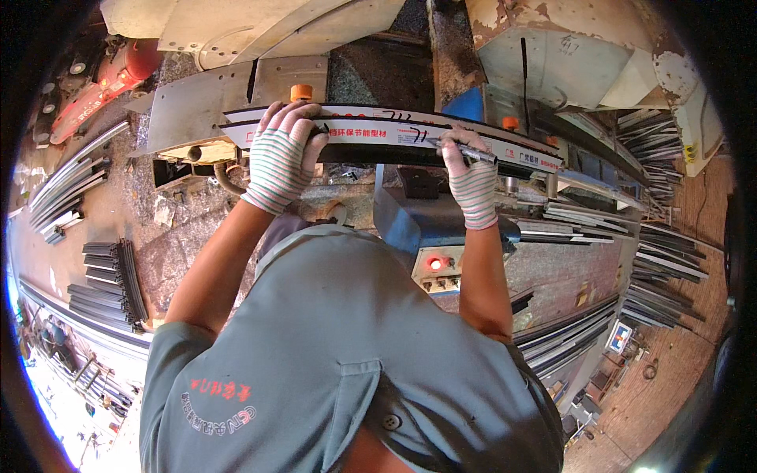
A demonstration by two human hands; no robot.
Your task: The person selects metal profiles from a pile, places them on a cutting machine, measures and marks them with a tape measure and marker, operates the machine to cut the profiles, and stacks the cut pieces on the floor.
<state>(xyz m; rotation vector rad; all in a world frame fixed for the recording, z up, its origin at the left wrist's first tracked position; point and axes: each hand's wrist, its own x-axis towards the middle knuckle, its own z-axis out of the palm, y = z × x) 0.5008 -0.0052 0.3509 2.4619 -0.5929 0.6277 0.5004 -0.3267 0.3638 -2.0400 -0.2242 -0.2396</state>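
Two long metal profiles with white printed film lie side by side across the machine in front of me. My left hand, in a striped knit glove, grips them with fingers over the top and thumb on the near face. The near profile bears red print and a black handwritten mark; similar marks show on the far profile. In my gloved right hand is a dark marker pen. Its tip points left, at or very close to the handwritten mark on the near profile.
Orange-topped clamp parts stand behind the profiles. Metal guards rise on the far side. Below my right hand is a control panel with a lit red lamp. Profile stacks lie left and right. A red machine stands far left.
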